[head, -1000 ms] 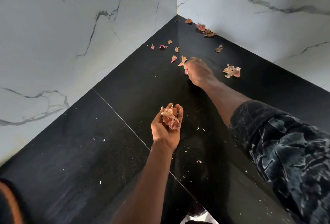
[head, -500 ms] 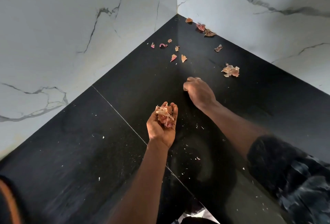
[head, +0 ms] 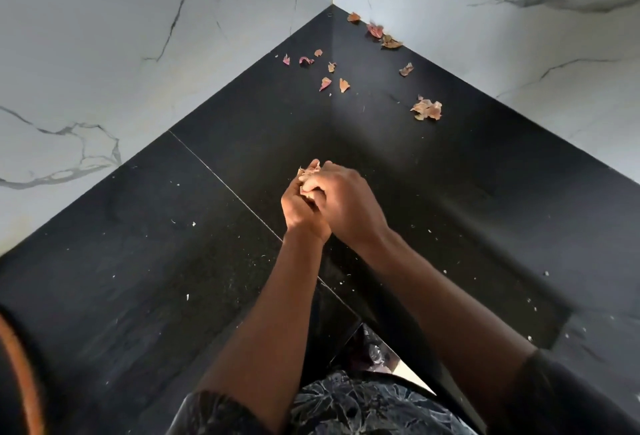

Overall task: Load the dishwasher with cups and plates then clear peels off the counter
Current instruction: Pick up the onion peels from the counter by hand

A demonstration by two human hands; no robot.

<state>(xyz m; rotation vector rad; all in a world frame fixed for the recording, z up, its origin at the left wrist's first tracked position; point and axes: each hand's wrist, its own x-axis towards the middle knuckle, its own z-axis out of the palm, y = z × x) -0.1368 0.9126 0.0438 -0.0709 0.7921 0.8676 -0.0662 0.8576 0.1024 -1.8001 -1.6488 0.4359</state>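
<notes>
My left hand [head: 298,206] is cupped, palm up, above the black counter [head: 145,261], and holds a small heap of pink-brown onion peels [head: 306,176]. My right hand [head: 349,206] lies over it, fingers curled down onto the peels in the left palm. Whatever the right fingers hold is hidden. More peels lie loose in the far corner: a clump [head: 427,109] at the right, two pieces [head: 334,83] in the middle, several small ones [head: 306,60] to their left, and several [head: 381,32] along the back wall.
White marble walls [head: 104,36] close the counter on the left and the right and meet in the far corner. A seam [head: 221,174] runs diagonally across the black top. White crumbs speckle the surface near me. The counter's front edge [head: 408,368] is just below my arms.
My right hand left the far peels, drew back towards me and came down onto the peels in my left palm. The left hand stayed cupped and barely shifted.
</notes>
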